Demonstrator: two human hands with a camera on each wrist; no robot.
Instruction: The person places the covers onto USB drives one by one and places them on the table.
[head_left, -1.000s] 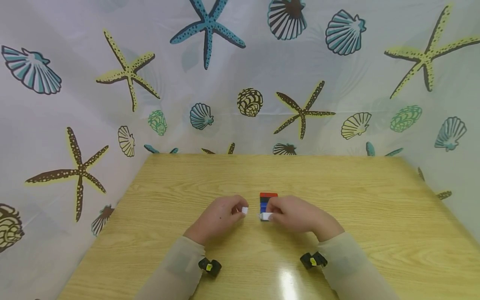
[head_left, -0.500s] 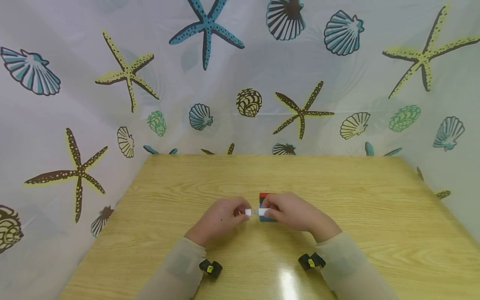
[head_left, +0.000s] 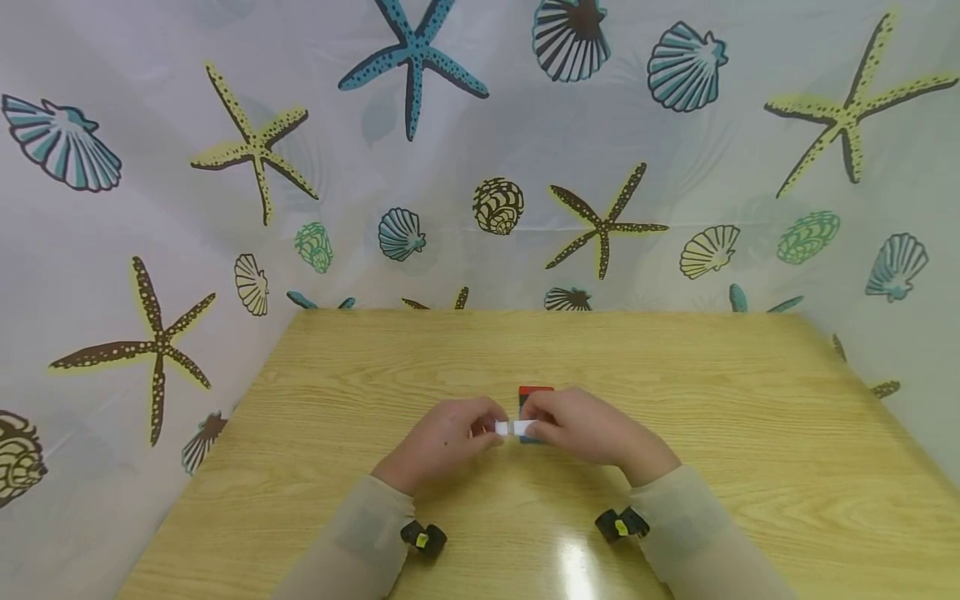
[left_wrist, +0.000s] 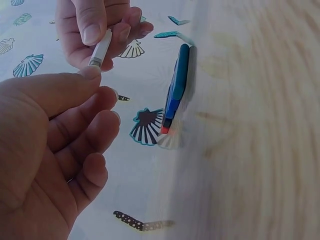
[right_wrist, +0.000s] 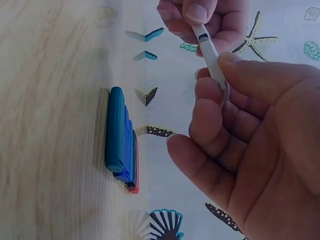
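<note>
Between my hands is a slim white stick point(right_wrist: 212, 57) that looks like a USB flash drive. My right hand point(head_left: 588, 427) pinches its body between thumb and fingers. My left hand point(head_left: 446, 435) pinches a small white cap point(head_left: 501, 427) at its left end. In the head view, only a narrow greyish gap shows between cap and stick, and the two lie nearly in line. The right wrist view shows a dark slot at this joint. In the left wrist view, the left thumb hides most of the cap.
Just beyond the right fingers, several flat sticks lie side by side on the wooden table point(head_left: 360, 358): teal point(right_wrist: 115, 129), blue point(right_wrist: 128, 145), dark and red point(head_left: 534, 389). The right hand partly covers them in the head view. A shell-and-starfish cloth point(head_left: 450, 167) hangs around the table.
The hands have come together. The cap and the white stick were apart; the stick's narrow end pointed at the cap half a second ago and is now mostly hidden inside it.
</note>
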